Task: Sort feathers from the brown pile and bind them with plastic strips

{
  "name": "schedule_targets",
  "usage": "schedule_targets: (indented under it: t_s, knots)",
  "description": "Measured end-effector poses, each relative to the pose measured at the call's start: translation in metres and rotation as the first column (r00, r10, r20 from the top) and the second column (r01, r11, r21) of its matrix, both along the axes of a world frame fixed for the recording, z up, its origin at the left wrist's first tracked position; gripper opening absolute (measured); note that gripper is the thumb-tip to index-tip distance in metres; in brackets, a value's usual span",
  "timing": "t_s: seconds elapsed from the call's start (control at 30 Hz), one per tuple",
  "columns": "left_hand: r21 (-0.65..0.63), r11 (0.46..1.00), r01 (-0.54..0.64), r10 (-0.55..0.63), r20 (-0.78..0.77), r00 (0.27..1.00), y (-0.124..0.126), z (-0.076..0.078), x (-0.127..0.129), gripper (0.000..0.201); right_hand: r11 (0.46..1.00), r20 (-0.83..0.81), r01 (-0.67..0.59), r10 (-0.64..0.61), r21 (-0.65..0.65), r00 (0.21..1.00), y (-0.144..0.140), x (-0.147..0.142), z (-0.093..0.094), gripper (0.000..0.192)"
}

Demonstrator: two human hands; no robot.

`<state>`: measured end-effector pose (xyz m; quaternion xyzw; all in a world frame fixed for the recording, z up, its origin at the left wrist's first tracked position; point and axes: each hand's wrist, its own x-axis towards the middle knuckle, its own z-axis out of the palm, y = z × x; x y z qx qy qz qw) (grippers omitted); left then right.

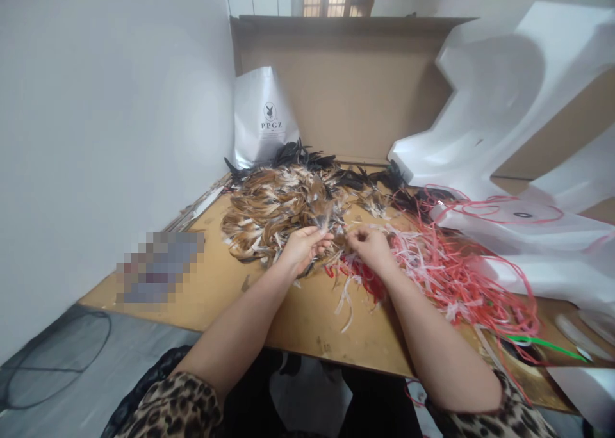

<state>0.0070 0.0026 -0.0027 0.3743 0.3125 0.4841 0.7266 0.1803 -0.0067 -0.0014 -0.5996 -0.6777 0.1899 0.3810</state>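
Observation:
Over the front of a large heap of brown and white feathers (262, 210), my left hand (303, 247) pinches a pale feather (328, 219) that points upward from the fingertips. Close by on its right, my right hand (371, 247) has its thumb and forefinger drawn together in a pinch. Whatever thin thing may sit between those fingertips is too small to make out. Beneath and beside the right hand lie red and white plastic strips (432, 268) in a loose tangle. Dark feathers (307, 156) lie along the heap's far side.
A white bag with a printed rabbit logo (264, 114) stands behind the feathers. Cardboard (346, 86) rises at the back of the wooden table (317, 326). White sheets of curved material (480, 118) crowd the right. A green strip (548, 346) lies near the right front edge.

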Motion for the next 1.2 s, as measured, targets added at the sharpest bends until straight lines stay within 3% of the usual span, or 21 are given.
schedule_targets:
  t_s: [0.1, 0.33, 0.63, 0.9, 1.03, 1.2]
  knots:
    - [-0.006, 1.000, -0.007, 0.007, 0.006, 1.000, 0.001, 0.001, -0.001, 0.019, 0.995, -0.176, -0.043, 0.057, 0.085, 0.983, -0.003, 0.001, 0.005, 0.013]
    - [-0.006, 0.999, 0.043, -0.043, -0.018, 0.999, 0.000, 0.002, -0.002, 0.020, 0.997, -0.519, -0.020, 0.053, 0.068, 0.853, -0.006, -0.009, 0.011, 0.017]
    - [-0.041, 0.968, 0.249, -0.251, -0.082, 0.964, -0.007, 0.006, -0.002, 0.022, 0.978, -0.565, 0.151, -0.044, 0.144, 0.824, -0.009, -0.008, 0.018, 0.015]
    - [-0.072, 0.927, 0.369, -0.373, -0.047, 0.927, -0.013, 0.004, 0.002, 0.020, 0.975, -0.542, 0.147, -0.034, 0.167, 0.840, -0.011, -0.015, 0.015, 0.016]
    - [-0.083, 0.931, 0.354, -0.355, 0.011, 0.935, -0.011, 0.002, 0.003, 0.012, 0.993, -0.621, 0.099, -0.036, 0.068, 0.783, -0.012, -0.016, 0.015, 0.022]
    - [-0.094, 0.942, 0.323, -0.308, 0.144, 0.940, -0.007, 0.004, -0.001, 0.006, 0.995, -0.771, -0.038, -0.043, -0.088, 0.636, -0.006, -0.013, 0.010, 0.029]
